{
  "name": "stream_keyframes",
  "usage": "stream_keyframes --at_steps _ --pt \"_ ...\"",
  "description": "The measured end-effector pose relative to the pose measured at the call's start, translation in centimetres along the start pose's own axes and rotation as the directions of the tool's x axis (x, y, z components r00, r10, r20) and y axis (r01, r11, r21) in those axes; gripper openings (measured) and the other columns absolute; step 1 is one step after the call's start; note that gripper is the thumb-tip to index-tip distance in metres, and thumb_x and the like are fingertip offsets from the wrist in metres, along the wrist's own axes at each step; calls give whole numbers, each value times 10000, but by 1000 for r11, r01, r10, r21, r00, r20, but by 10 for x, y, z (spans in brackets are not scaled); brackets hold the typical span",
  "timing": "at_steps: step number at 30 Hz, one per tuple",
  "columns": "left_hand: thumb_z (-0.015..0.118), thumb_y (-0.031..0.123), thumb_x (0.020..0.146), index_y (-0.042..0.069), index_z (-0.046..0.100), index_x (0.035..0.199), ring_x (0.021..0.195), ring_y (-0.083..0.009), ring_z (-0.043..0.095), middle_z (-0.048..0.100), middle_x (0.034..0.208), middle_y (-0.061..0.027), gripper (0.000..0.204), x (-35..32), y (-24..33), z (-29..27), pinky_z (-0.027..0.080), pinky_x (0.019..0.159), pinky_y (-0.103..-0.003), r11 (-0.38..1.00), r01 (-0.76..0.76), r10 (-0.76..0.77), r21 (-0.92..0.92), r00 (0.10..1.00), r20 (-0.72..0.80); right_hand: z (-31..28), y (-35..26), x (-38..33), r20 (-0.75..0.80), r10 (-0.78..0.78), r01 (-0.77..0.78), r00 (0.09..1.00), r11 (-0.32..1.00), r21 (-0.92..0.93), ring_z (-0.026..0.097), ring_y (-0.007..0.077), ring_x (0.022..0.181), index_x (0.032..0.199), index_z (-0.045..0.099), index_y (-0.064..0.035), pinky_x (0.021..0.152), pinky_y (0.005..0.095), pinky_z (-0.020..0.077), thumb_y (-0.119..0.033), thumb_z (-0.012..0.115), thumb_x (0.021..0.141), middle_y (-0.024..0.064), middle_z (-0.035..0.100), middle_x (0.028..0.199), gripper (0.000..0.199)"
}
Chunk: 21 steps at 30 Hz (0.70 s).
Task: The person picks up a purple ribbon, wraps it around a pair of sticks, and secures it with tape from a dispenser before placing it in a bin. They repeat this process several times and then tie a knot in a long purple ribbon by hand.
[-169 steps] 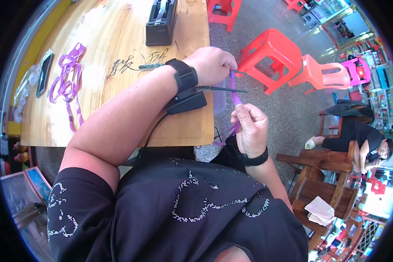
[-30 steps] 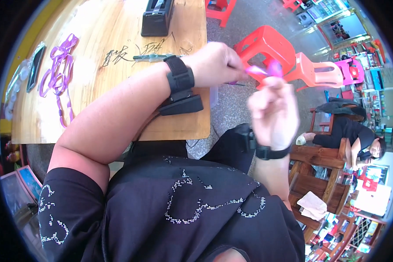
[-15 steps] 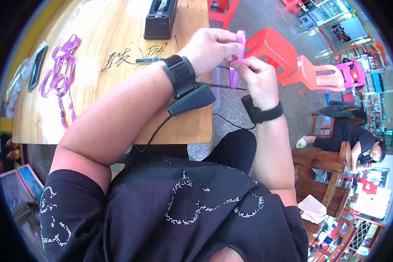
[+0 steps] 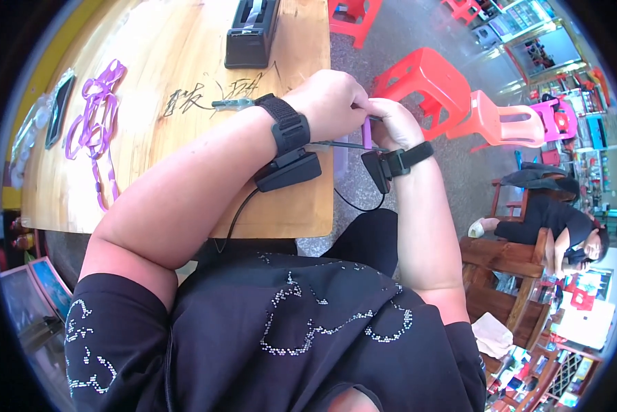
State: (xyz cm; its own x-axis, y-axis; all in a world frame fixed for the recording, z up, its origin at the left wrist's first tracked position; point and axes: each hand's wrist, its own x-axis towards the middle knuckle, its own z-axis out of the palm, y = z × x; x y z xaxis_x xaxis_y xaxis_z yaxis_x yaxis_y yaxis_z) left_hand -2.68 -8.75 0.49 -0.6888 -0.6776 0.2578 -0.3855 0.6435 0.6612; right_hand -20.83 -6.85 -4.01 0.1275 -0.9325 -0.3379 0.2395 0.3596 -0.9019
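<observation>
My left hand [image 4: 329, 103] and my right hand [image 4: 393, 123] meet just past the right edge of the wooden table [image 4: 150, 89]. Both pinch a thin purple strip [image 4: 367, 134] between their fingers; most of the strip is hidden by the hands. A thin dark stick [image 4: 343, 145] runs under my left hand toward the right wrist; which hand holds it is hidden. Each wrist wears a black band with a small black device [image 4: 288, 170] and a cable.
On the table lie a bunch of purple loops [image 4: 92, 117] at the left, a black tape dispenser [image 4: 252, 33] at the far edge and a dark flat object [image 4: 59, 110]. Red plastic stools [image 4: 425, 82] stand to the right. A person [image 4: 562, 220] sits at the far right.
My right hand rose from low beside my lap to meet the left hand. Both hands have drawn close together on the purple strip.
</observation>
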Motion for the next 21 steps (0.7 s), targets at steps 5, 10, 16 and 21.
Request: stream_keyframes --at_steps 5,10,16,21 --pt "566 109 742 87 691 887 787 -296 617 631 833 -149 192 -1 -2 0 498 729 -348 1000 -7 6 22 1000 19 6 0 -2 -146 126 -117 981 991 69 548 146 790 906 616 -40 732 296 411 -174 600 796 44 616 858 174" --pt "532 85 735 65 683 877 827 -298 609 631 876 -149 209 2 -2 -4 487 770 -353 1000 8 -10 28 996 89 -10 20 -15 -206 -77 81 976 997 14 548 114 759 950 620 -39 699 256 412 -171 520 852 32 615 871 193" --pt "521 91 742 56 679 887 840 -286 614 635 890 -145 217 3 1 -5 485 780 -347 998 67 -65 -11 990 121 9 61 -29 -36 -380 368 924 861 350 541 202 1040 1052 582 5 932 373 399 -131 498 876 111 597 1079 237" --pt "520 88 746 51 678 885 835 -275 620 638 885 -139 214 2 2 -7 490 769 -338 998 70 -69 -2 989 129 19 71 -31 -12 -440 421 898 850 317 572 178 935 1029 597 -21 855 340 429 -92 557 845 81 620 1009 201"
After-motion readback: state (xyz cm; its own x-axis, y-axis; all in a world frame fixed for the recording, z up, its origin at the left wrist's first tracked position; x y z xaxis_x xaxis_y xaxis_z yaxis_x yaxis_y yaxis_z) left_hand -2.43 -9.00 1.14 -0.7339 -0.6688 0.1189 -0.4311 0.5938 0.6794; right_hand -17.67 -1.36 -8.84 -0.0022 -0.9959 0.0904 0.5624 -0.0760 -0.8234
